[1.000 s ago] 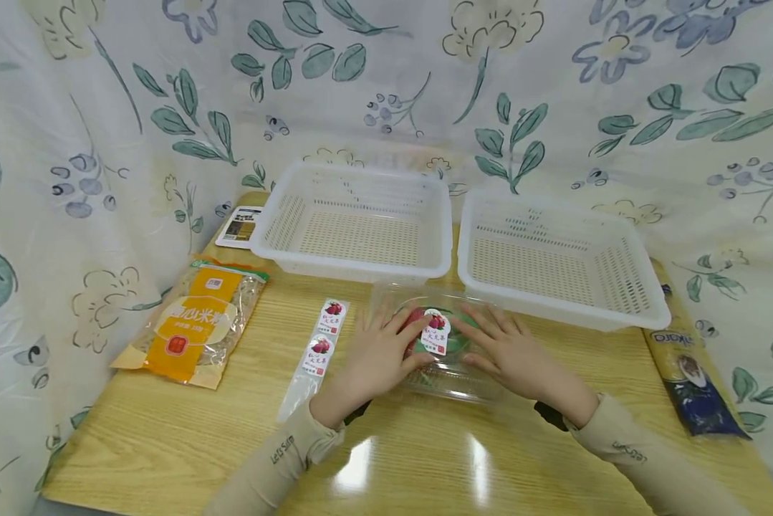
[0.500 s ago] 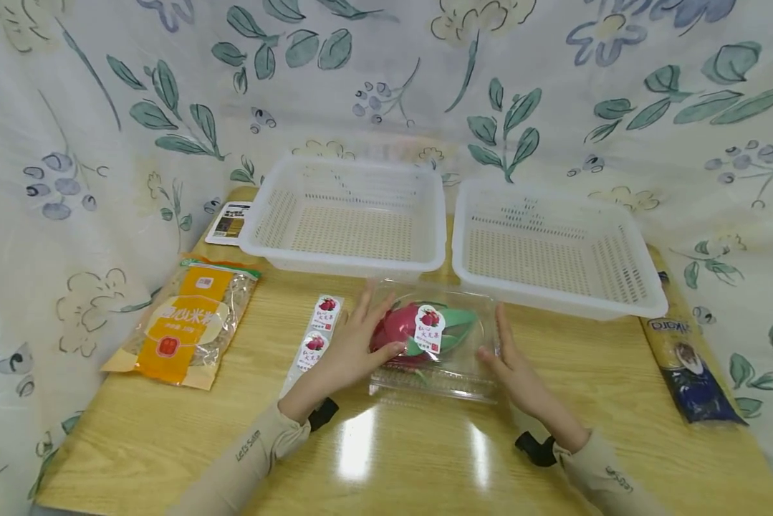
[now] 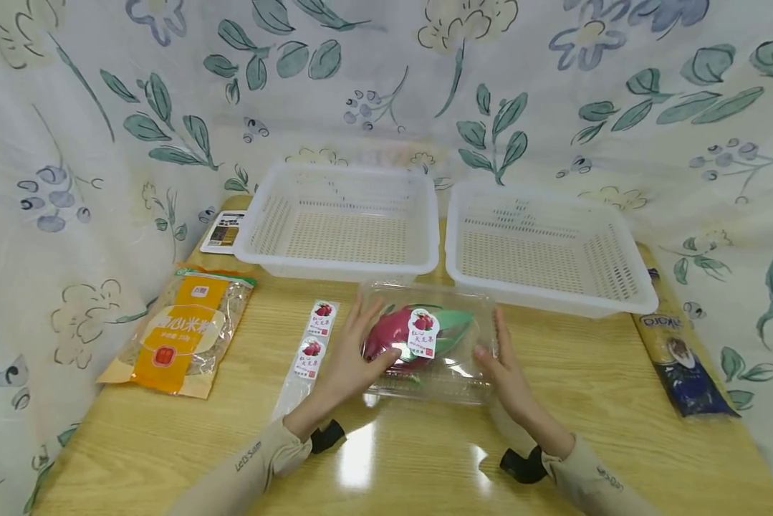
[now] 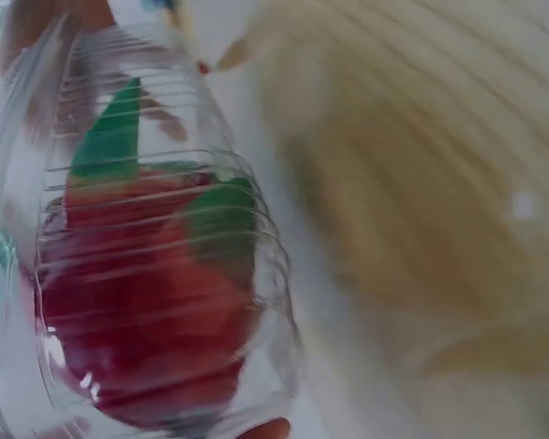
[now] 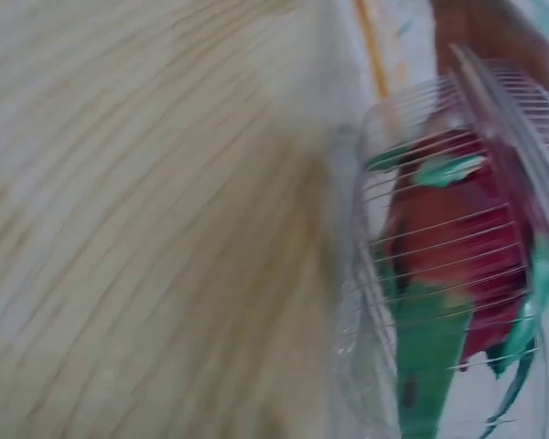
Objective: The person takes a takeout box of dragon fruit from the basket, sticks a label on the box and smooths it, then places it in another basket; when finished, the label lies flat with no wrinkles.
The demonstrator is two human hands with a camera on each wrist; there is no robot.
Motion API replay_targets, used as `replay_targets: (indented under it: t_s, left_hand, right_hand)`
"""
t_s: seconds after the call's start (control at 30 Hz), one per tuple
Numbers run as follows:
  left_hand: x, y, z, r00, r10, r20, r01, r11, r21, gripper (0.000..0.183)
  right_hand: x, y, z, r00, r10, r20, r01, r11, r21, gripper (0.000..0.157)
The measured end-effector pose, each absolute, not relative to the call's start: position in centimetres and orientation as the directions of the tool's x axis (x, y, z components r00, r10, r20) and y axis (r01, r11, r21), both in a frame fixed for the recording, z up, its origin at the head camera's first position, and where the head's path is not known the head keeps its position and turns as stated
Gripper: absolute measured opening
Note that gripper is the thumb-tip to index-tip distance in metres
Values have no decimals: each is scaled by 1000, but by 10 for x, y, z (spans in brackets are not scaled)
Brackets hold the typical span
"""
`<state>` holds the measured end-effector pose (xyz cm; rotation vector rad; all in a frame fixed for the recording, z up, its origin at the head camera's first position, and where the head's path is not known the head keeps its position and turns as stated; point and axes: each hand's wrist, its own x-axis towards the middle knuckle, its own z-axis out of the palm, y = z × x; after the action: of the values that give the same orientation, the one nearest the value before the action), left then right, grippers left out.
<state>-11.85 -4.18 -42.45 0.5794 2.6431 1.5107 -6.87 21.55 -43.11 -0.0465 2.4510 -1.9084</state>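
Observation:
A clear plastic clamshell box (image 3: 473, 383) with a red dragon fruit (image 3: 389, 326) inside is between my two hands. Its green leaves show through the lid and ribbed sides. A white dragon fruit label (image 3: 423, 333) is stuck on top. My left hand (image 3: 344, 369) grips the box's left side, thumb over the lid's edge. On the opposite side my right hand (image 3: 514, 380) holds it, with the thumb against the near right part. In both wrist views the fruit (image 4: 156, 302) shows through the plastic, with blurred tabletop beside the box. Fingers beneath the box are mostly hidden.
Two white perforated baskets (image 3: 334, 269) stand along the back. A strip of labels (image 3: 309, 358) lies left of the box, beside an orange food packet (image 3: 180, 330). A white-framed pack (image 3: 221, 233) sits back left. At the right edge lies a gold-and-blue packet (image 3: 683, 365).
Both hands have gone from lying flat over the label to gripping the box's two sides. The box now appears raised a little off the table and tilted.

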Motion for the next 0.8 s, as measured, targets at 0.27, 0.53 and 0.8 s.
replay_targets:
  t_s: [0.27,0.53,0.8]
  left_hand:
    - [-112,-36,-396,-937,314,155,302,502,811,90]
    - [-126,-11,-367,-914,370,166,331,444,833,91]
    - [-147,20,-334,-858,469,208,406,374,834,99]
  right_hand:
    - [-61,221,-399,-994,-92,-55,53,29,-998,76]
    - [-72,249,-363,-998,-63,-14,21,-116,-993,76]
    - [-88,306,-325,-985,-93,-144,153,-90,-984,70]
